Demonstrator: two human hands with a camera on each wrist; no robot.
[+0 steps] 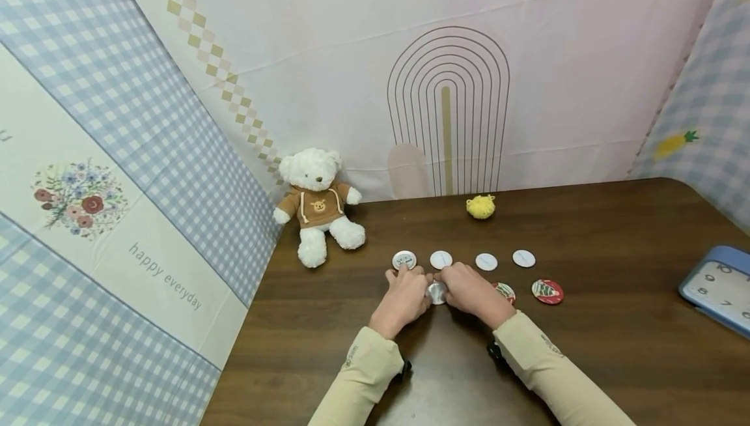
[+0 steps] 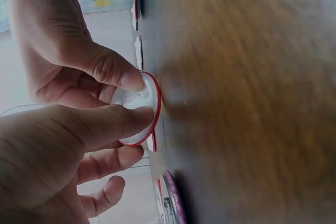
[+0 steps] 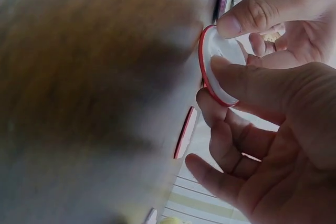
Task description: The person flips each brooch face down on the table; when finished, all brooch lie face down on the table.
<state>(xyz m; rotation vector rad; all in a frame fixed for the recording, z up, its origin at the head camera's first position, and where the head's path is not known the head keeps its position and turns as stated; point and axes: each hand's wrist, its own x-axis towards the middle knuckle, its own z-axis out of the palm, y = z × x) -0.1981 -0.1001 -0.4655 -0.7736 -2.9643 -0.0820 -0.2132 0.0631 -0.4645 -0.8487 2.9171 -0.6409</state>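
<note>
Between both hands is a round badge with a pale, shiny back and, in the wrist views, a red rim and a thin pin line. The left hand pinches one edge of the badge, thumb on the pale face. From the other side the right hand grips it, its thumb also on that face. The badge is tilted on edge, close over the table. Just beyond the left fingers lies a silver-rimmed badge. A red badge with a tree picture is partly hidden by the right hand.
Behind the hands, white round badges lie in a row on the brown table. Another red tree badge is to the right. A white teddy bear, a yellow fuzzy toy and a blue clock stand farther out.
</note>
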